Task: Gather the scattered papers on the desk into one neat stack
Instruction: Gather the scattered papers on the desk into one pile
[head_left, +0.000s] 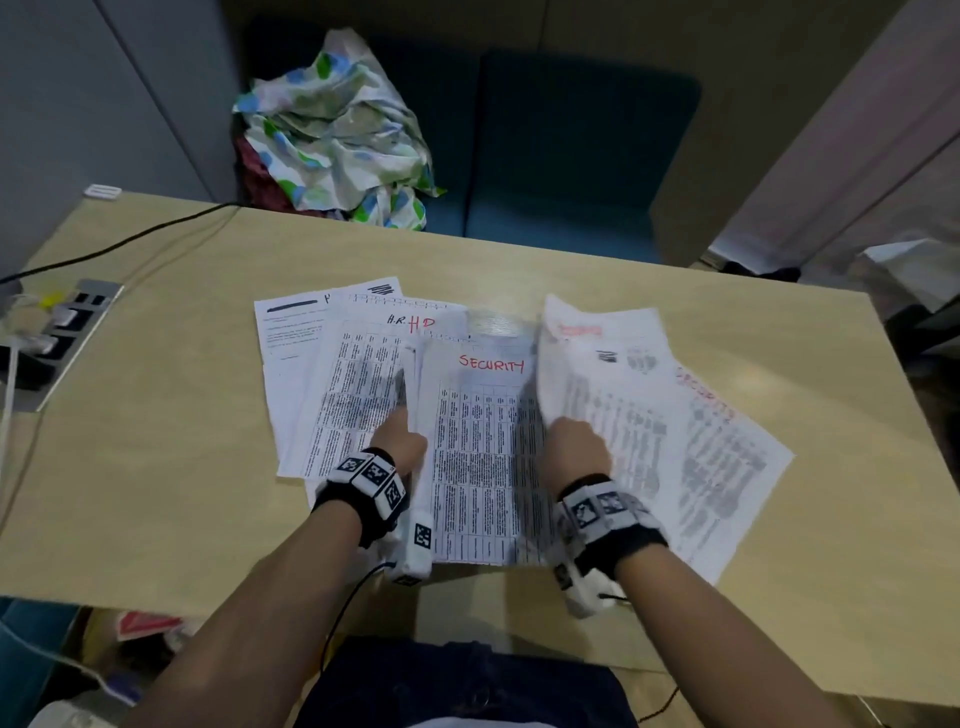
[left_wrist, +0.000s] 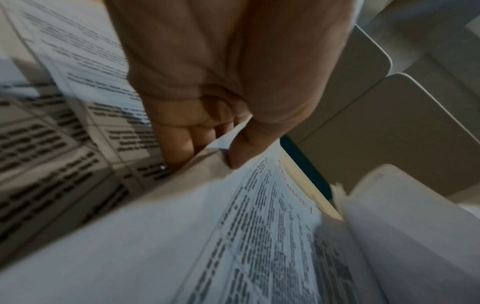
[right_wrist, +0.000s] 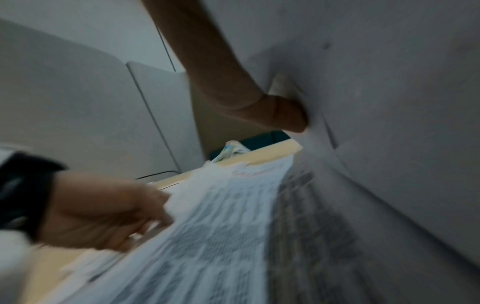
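Note:
Several printed sheets lie fanned across the middle of the desk (head_left: 156, 467). My left hand (head_left: 402, 441) pinches the left edge of the sheet marked SECURITY (head_left: 483, 457); in the left wrist view the thumb lies on top of that sheet (left_wrist: 272, 216) and the fingers (left_wrist: 179, 148) go under it. My right hand (head_left: 576, 447) grips the left edge of a blurred right-hand sheet (head_left: 613, 374), which curls upward. Its thumb (right_wrist: 285, 115) presses against this raised sheet (right_wrist: 389, 123). An H.R. sheet (head_left: 358, 384) and a text page (head_left: 285, 353) lie to the left, and another table sheet (head_left: 727, 457) to the right.
A socket panel (head_left: 67, 332) with plugs is set into the desk's left side, and a black cable (head_left: 130, 239) runs across the far left corner. Behind the desk a crumpled patterned cloth (head_left: 337, 135) sits on a blue seat (head_left: 571, 145).

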